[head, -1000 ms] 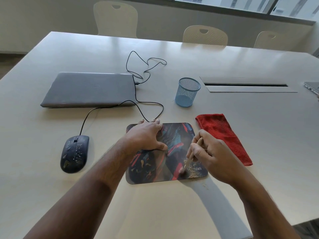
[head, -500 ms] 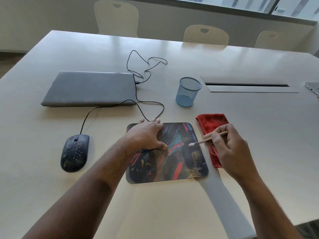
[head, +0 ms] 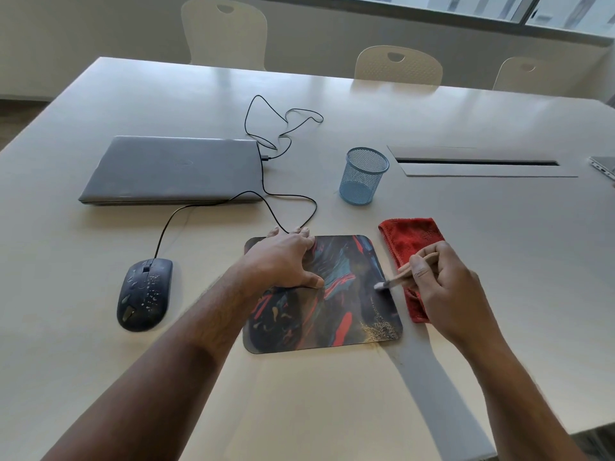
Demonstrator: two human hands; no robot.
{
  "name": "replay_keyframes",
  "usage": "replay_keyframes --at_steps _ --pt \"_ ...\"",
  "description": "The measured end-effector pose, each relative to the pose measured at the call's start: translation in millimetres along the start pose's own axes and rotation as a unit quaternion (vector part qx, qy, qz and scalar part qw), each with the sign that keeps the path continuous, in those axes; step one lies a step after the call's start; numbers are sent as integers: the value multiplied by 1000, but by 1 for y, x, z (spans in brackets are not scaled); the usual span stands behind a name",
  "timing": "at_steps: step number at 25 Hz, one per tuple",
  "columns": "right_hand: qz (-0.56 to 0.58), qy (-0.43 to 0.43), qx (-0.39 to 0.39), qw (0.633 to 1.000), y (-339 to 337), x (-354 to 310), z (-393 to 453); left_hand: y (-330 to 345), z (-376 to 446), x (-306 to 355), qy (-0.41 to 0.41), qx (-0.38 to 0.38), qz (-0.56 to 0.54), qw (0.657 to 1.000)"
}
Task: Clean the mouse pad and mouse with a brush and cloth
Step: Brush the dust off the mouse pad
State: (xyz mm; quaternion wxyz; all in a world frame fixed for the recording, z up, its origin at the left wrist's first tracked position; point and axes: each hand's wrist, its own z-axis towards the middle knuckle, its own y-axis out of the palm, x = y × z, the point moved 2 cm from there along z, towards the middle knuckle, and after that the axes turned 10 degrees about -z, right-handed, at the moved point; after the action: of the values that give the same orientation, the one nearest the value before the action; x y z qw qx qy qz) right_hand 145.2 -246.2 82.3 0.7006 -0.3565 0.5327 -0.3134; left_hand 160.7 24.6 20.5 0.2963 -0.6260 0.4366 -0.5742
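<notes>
A dark mouse pad [head: 336,317] with red and blue streaks lies on the table in front of me, with pale crumbs at its near right corner. My left hand [head: 283,259] presses flat on the pad's far left part. My right hand [head: 442,287] holds a small wooden-handled brush [head: 394,281], whose white bristles touch the pad's right edge. A folded red cloth [head: 407,241] lies just right of the pad, partly under my right hand. The black wired mouse [head: 144,294], speckled with debris, sits to the left of the pad.
A shut grey laptop [head: 173,169] lies at the back left, with the mouse cable [head: 289,194] looping past it. A blue mesh cup [head: 363,176] stands behind the pad. A cable slot [head: 479,163] is set into the table at right. Chairs line the far edge.
My right hand lifted the brush from the pad's near right corner, swung right over the cloth, and now brings the bristles down on the pad's right edge. My left hand stayed put.
</notes>
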Motion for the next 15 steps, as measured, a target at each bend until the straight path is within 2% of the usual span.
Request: replay_keyframes --at_steps 4,9,15 --pt "-46 14 -39 998 0 4 -1 0 0 0 -1 1 0 1000" --pt "35 1 19 999 1 -5 -7 2 1 -2 -2 3 4 1000" --pt "3 -13 -37 999 7 -7 -8 2 2 -3 -4 2 3 1000"
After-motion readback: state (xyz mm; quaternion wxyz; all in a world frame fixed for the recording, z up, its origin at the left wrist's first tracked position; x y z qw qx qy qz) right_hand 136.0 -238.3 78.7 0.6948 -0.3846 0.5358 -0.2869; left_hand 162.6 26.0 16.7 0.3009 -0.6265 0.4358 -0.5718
